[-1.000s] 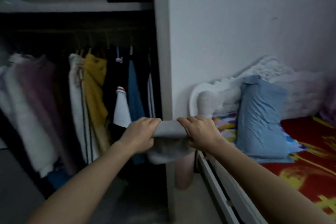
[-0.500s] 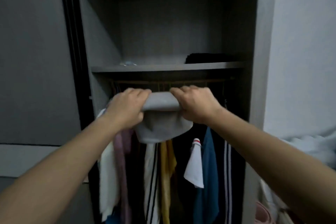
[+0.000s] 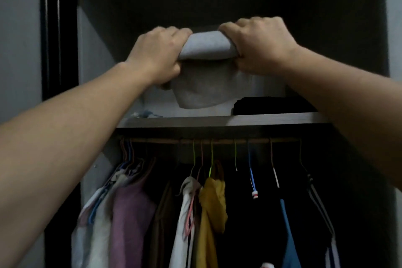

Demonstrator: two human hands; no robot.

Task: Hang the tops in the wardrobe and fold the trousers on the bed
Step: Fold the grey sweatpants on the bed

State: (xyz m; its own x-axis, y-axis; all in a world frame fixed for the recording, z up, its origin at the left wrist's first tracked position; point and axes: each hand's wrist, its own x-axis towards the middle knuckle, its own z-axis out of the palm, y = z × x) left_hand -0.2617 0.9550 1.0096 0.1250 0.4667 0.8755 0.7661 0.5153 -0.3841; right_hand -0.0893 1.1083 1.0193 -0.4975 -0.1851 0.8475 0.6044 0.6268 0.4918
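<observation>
Grey bundle (image 3: 207, 44) — higher now, above shelf (image 3: 217, 120)

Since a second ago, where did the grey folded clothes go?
The left hand and right hand lifted the grey folded garment from low beside the bed up above the wardrobe shelf. Both grip its ends as before; nothing was let go. The hung tops stayed on the rail.

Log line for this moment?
left hand, right hand: grip folded grey garment | held over shelf | black pile on shelf, right
</observation>
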